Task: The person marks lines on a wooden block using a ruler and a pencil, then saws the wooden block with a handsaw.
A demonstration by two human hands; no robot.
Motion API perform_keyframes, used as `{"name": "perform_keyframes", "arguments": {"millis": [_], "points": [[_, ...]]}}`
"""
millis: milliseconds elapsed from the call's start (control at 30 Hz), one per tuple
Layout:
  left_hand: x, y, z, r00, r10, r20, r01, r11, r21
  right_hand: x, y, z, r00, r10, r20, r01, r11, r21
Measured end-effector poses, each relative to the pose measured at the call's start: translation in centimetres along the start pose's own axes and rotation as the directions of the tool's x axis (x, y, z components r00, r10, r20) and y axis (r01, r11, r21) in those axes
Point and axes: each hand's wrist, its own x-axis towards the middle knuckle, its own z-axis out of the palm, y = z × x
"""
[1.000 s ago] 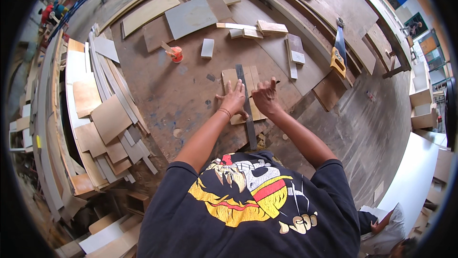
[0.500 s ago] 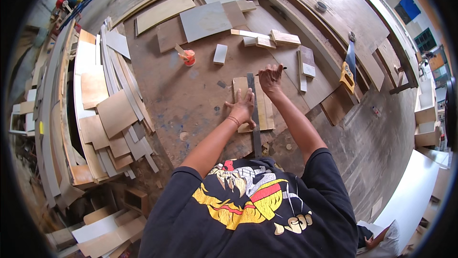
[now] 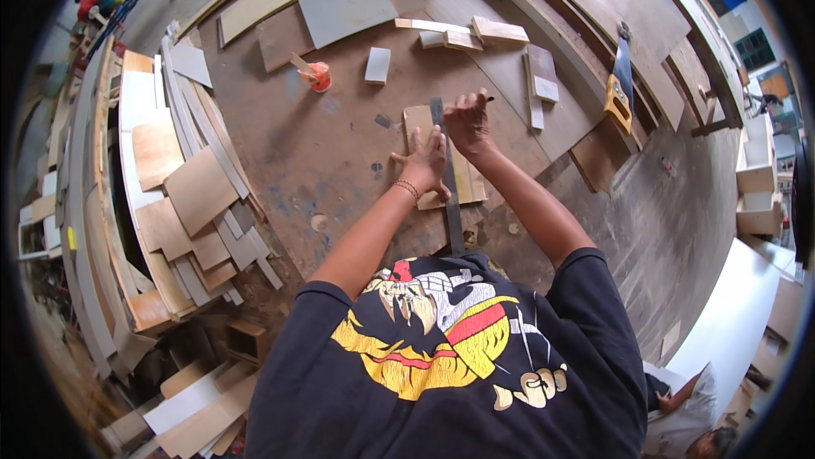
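A dark flat ruler (image 3: 453, 225) lies lengthwise over a pale wooden board (image 3: 469, 185) on the brown work surface (image 3: 340, 136). My left hand (image 3: 424, 163) rests on both with fingers and thumb spread, pressing the ruler's left side. Just across the ruler, near its far end, my right hand (image 3: 469, 125) is closed around a thin dark pencil (image 3: 491, 100). One end of the pencil sticks out to the right; its other end is hidden by the hand.
Beyond my hands stand an orange cup (image 3: 318, 77) with a stick in it and a white block (image 3: 378, 66). Wood offcuts (image 3: 499, 31) and a yellow-handled saw (image 3: 618, 102) lie to the right. Stacked boards (image 3: 204, 191) fill the left. Another person (image 3: 683, 404) is at lower right.
My right hand has slid a little toward me along the ruler with the pencil. My left hand stays spread on the ruler. The whole view has shifted slightly.
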Motion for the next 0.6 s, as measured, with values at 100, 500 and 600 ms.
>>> {"name": "perform_keyframes", "arguments": {"millis": [100, 500, 600], "points": [[-0.2, -0.1, 0.0, 1.000, 0.009, 0.011, -0.009, 1.000, 0.002, -1.8, -1.0, -1.5, 0.990, -0.111, 0.092, 0.118, 0.990, -0.078], [-0.1, 0.2, 0.2, 1.000, -0.011, -0.023, 0.011, 1.000, 0.016, -13.2, -2.7, -5.9, 1.000, -0.015, 0.024, 0.015, 1.000, 0.007], [-0.1, 0.2, 0.0, 1.000, -0.005, -0.012, 0.005, 1.000, 0.012, -14.9, -2.7, -6.2, 1.000, 0.006, 0.001, -0.006, 1.000, -0.004]]}}
